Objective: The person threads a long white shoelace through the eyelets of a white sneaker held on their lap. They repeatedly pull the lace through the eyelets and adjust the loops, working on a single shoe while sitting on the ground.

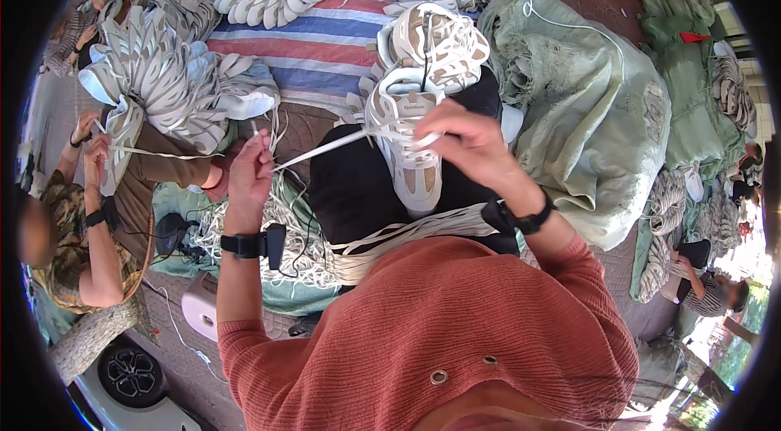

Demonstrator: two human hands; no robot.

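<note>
A white and beige sneaker upper (419, 179) rests on my lap, its toe pointing toward me. A flat white shoelace (324, 148) stretches taut from its eyelets out to the left. My left hand (250, 170) is closed on that lace, with a short end standing up above the fingers. Over the sneaker's right side, my right hand (472, 142) is closed with its fingertips at the lacing; a piece of lace shows at them. Just beyond lies another sneaker upper (443, 44) with laces heaped on it. Loose white laces (431, 227) lie across my lap.
Rows of sneaker uppers (163, 81) lie at the far left and on a striped sheet (309, 56). A pale green sack (594, 122) bulges on the right. Loose laces (285, 260) pile beside my left forearm. A co-worker (98, 244) handles a lace at the left.
</note>
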